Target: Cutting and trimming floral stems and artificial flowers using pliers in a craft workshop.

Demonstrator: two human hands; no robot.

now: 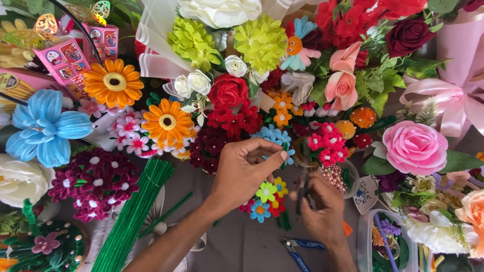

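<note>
From the head camera, your left hand (242,176) pinches a small green stem piece (285,157) between thumb and fingertips, raised just above the little bunch of fuzzy pipe-cleaner flowers (266,200) at mid-bench, where both hands can reach it. Your right hand (322,209) is closed around dark scissors (304,184), blades pointing far. Blue-handled pliers (298,249) lie near you. A sheaf of green chenille stems (132,214) lies to the left; plush bouquets crowd the far side.

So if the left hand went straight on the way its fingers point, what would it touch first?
Probably the cluster of small pink-red flowers, just past the green stem that the left hand pinches. Depth is unclear, so it may pass above them.
</note>
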